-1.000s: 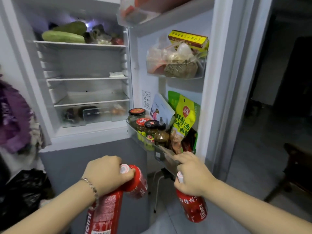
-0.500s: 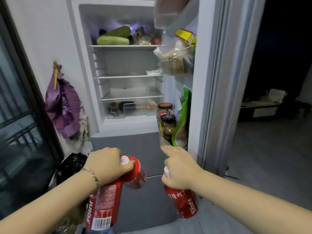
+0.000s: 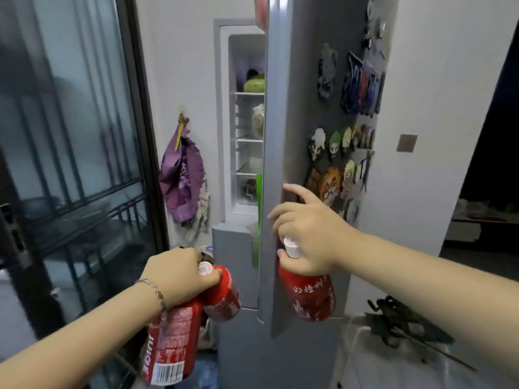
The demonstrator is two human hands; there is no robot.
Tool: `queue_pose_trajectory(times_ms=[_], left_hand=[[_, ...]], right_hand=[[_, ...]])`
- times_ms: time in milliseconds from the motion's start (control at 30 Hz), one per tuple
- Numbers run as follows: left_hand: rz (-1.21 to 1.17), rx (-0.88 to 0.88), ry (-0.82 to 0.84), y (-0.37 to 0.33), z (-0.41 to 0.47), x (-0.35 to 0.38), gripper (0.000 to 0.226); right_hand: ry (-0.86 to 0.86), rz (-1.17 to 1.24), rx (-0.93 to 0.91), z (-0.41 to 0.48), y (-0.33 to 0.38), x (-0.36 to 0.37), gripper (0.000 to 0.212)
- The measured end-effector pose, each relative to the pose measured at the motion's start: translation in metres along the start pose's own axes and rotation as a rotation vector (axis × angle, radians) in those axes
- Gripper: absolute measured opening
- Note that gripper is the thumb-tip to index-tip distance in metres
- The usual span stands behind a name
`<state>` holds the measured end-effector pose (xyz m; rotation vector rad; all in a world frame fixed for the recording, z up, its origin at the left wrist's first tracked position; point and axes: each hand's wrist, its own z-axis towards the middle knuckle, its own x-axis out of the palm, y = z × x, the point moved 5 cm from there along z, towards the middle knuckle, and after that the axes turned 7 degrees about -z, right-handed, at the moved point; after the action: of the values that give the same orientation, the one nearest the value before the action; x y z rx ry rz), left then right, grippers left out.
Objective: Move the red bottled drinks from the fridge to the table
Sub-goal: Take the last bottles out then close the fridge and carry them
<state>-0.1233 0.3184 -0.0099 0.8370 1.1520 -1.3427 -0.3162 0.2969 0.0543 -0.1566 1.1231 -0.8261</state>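
Left hand [image 3: 174,276] at 7 o'clock, fingers curled over the necks of two bottles at once. One is a red plastic juice bottle with a white barcode label [image 3: 171,341], hanging straight down under the wrist. The other is a second red bottle with a pale pink cap [image 3: 222,296], tilted out toward 3 o'clock; the two touch near the top. Silver chain bracelet [image 3: 151,287] on that wrist. Right hand [image 3: 306,237] at 5 o'clock, thumb and lower fingers wrapped round the neck of a third red bottle with white lettering [image 3: 309,296], pink cap poking out of the fist. Its index finger [image 3: 295,189] is straight, tip on the outer face of the tall grey fridge door [image 3: 295,108]. Door ajar: narrow gap at 12 o'clock shows white shelves and a green vegetable [image 3: 254,84] on the top one. All three bottles are outside the fridge, held in the air in front of its grey lower compartment [image 3: 236,248]. Cartoon fridge magnets [image 3: 337,153] cluster on the door at 2 o'clock. Purple cloth bag [image 3: 182,178] hangs from a wall hook at 10 o'clock, beside the fridge. Dark glass door with metal bars [image 3: 73,136] fills 9 o'clock.
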Motion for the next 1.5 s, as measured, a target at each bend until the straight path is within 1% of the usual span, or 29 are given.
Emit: queue_pose_trajectory(times_ms=[100, 167, 233, 333, 467, 567, 667, 833, 967, 1100, 1200, 1333, 1433, 1500], left_hand=[[0.003, -0.081, -0.002, 0.017, 0.006, 0.001, 0.048], [0.024, -0.118, 0.005, 0.032, 0.013, 0.003, 0.048], [0.055, -0.157, 0.013, 0.054, 0.023, 0.005, 0.047], [0.083, -0.205, 0.030, 0.085, 0.046, 0.008, 0.045], [0.097, -0.223, 0.026, 0.124, 0.092, 0.013, 0.042], [0.125, -0.195, 0.014, 0.152, 0.130, 0.016, 0.043], [0.127, -0.145, 0.002, 0.176, 0.180, 0.014, 0.044], [0.121, -0.058, 0.027, 0.193, 0.242, 0.027, 0.043], [0.111, -0.032, 0.031, 0.211, 0.282, 0.039, 0.044], [0.078, -0.014, 0.009, 0.226, 0.304, 0.044, 0.042], [0.068, -0.009, -0.002, 0.234, 0.319, 0.044, 0.042], [0.090, -0.037, -0.001, 0.239, 0.326, 0.045, 0.043], [0.116, -0.065, 0.019, 0.239, 0.320, 0.045, 0.043], [0.146, -0.082, 0.031, 0.236, 0.312, 0.044, 0.045]], right_hand=[[0.098, -0.057, -0.153, 0.038, -0.002, 0.031, 0.030], [0.176, -0.113, -0.165, 0.071, -0.001, 0.048, 0.034], [0.187, -0.158, -0.173, 0.107, 0.005, 0.066, 0.043], [0.240, -0.167, -0.083, 0.154, 0.008, 0.094, 0.049], [0.295, -0.135, 0.025, 0.211, 0.001, 0.136, 0.048], [0.344, -0.077, 0.077, 0.241, -0.010, 0.170, 0.045], [0.375, -0.073, 0.106, 0.278, -0.027, 0.205, 0.045], [0.404, -0.023, 0.248, 0.323, -0.055, 0.250, 0.042], [0.467, -0.085, 0.268, 0.353, -0.081, 0.293, 0.043], [0.523, -0.122, 0.283, 0.364, -0.098, 0.328, 0.052], [0.512, -0.139, 0.294, 0.372, -0.106, 0.334, 0.049], [0.503, -0.101, 0.320, 0.376, -0.106, 0.330, 0.048], [0.509, -0.042, 0.313, 0.375, -0.095, 0.322, 0.050], [0.492, -0.014, 0.305, 0.373, -0.085, 0.314, 0.046]])
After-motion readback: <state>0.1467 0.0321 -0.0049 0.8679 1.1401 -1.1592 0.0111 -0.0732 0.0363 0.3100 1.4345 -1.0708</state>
